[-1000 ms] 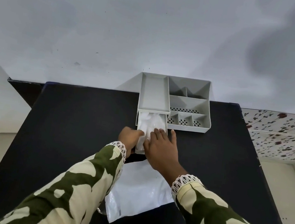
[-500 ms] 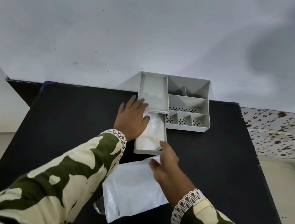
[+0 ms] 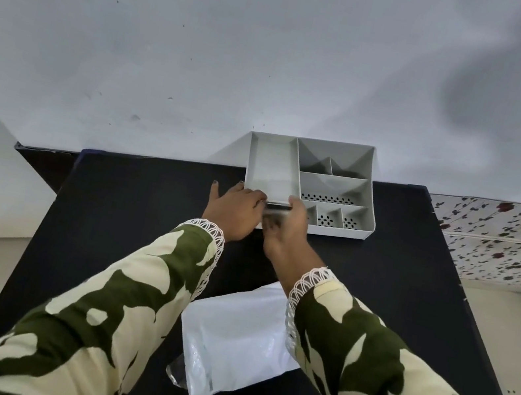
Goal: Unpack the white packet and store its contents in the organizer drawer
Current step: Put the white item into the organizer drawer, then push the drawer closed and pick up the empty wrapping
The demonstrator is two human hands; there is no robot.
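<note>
The grey organizer (image 3: 333, 189) stands at the table's far edge against the wall. Its drawer (image 3: 278, 208) is pushed almost fully in, with only the front lip showing between my hands. The white contents inside it are hidden. My right hand (image 3: 284, 233) curls over the drawer front. My left hand (image 3: 233, 213) lies flat, fingers spread, against the organizer's left front corner. The flat white packet (image 3: 237, 339) lies near me on the black table (image 3: 130, 216), partly under my right sleeve.
A crumpled clear plastic scrap (image 3: 177, 372) sticks out from the packet's near left corner. The organizer's top has several open compartments, some perforated. A floral-patterned surface (image 3: 506, 237) adjoins the table on the right. The floor drops away on both sides.
The drawer, open with the white contents showing, has slid back into the organizer. My right hand left the packet and went to the drawer front. My left hand shifted to the organizer's corner.
</note>
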